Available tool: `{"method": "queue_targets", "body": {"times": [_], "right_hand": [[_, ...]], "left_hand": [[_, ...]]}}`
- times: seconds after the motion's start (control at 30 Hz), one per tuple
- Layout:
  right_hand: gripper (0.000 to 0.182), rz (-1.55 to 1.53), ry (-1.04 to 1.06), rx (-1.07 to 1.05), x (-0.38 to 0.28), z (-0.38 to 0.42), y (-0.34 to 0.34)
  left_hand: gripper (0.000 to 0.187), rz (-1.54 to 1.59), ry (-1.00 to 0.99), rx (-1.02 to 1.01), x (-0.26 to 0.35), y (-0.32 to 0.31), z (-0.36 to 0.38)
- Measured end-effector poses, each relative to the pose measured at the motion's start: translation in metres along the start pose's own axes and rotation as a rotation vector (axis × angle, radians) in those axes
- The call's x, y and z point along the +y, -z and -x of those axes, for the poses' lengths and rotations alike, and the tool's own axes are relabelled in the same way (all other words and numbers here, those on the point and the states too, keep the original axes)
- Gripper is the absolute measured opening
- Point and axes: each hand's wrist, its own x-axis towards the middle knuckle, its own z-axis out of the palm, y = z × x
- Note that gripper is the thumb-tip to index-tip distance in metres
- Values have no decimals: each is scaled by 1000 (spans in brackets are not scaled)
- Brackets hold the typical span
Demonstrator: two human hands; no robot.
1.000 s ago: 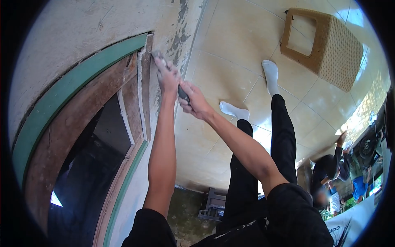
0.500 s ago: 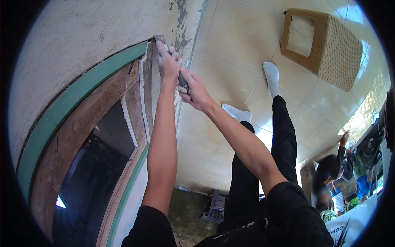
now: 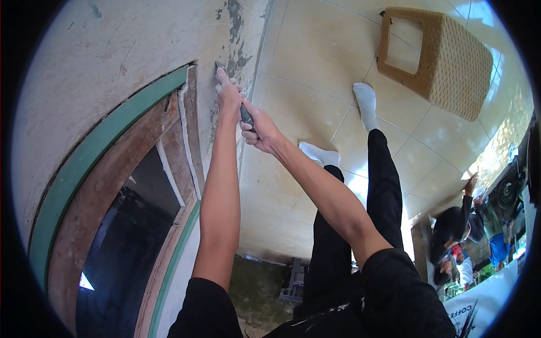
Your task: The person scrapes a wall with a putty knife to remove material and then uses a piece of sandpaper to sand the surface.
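Note:
A scraper-like tool (image 3: 246, 115) with a dark handle and a narrow metal end is held in both hands against the wall (image 3: 141, 39). My left hand (image 3: 228, 94) is closed round its front part, close to the metal tip. Just behind it, my right hand (image 3: 261, 128) grips the dark handle. Both hands carry whitish dust. Grey patches of bare plaster show beside the tip. The green door frame (image 3: 112, 118) lies to the left of the hands, with a gap between it and the tool.
A woven-pattern tan stool (image 3: 459, 67) lies on the tiled floor (image 3: 304, 56) at the upper right. My feet in white socks (image 3: 366, 104) stand on the tiles. Several people (image 3: 451, 231) are at the far right. A grey plastic object (image 3: 294, 280) is at the bottom.
The tool tip has moved away from the corner of the green frame onto the wall beside the grey patches. Both hands still hold the tool. The view has shifted slightly.

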Motion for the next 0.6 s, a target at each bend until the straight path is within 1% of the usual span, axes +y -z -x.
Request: {"method": "queue_targets", "body": {"times": [0.03, 0.07, 0.1, 0.13, 0.17, 0.2, 0.23, 0.27, 0.3, 0.33, 0.4, 0.43, 0.5, 0.53, 0.57, 0.6], "right_hand": [[36, 5, -2, -2, 1, 5, 0], [36, 58, -57, 2, 5, 16, 2], [36, 105, -111, 9, 11, 28, 1], [36, 108, -108, 5, 18, 35, -3], [35, 94, -190, 5, 24, 42, -6], [34, 76, -276, 8, 29, 45, -6], [33, 21, -311, -15, 31, 41, -3], [33, 17, -316, -23, 31, 34, 0], [32, -61, -328, -55, 29, 26, 6], [31, -135, -333, -83, 24, 19, 11], [33, -192, -322, -78, 11, 6, 15], [34, -239, -302, -82, 3, -1, 16], [35, -284, -296, -86, 2, 4, 9], [36, -131, -217, -14, -3, 12, 5], [36, 24, -135, 57, -8, 21, 1], [36, 33, -135, 61, -9, 27, -1]], "left_hand": [[50, 46, 4, -16, 1, 0, 2], [50, 49, 4, -17, -4, 6, 10], [50, 100, 50, 38, -18, 23, 22], [51, 152, 86, 93, -22, 34, 32], [51, 154, 79, 90, -19, 37, 40], [51, 116, 103, 103, -17, 41, 49], [52, 75, 127, 119, -15, 45, 54], [52, 70, 123, 126, -14, 45, 51], [53, -8, 87, 140, -14, 39, 43], [53, -82, 51, 146, -15, 31, 31], [62, -268, 32, 198, -17, 18, 2], [62, -264, 39, 201, -18, 11, -10], [51, -155, 97, 127, -18, 6, -20], [51, -145, 96, 131, -15, 8, -13], [49, -9, 124, 108, -15, 10, -4], [48, 126, 153, 83, -13, 10, 8]]}}
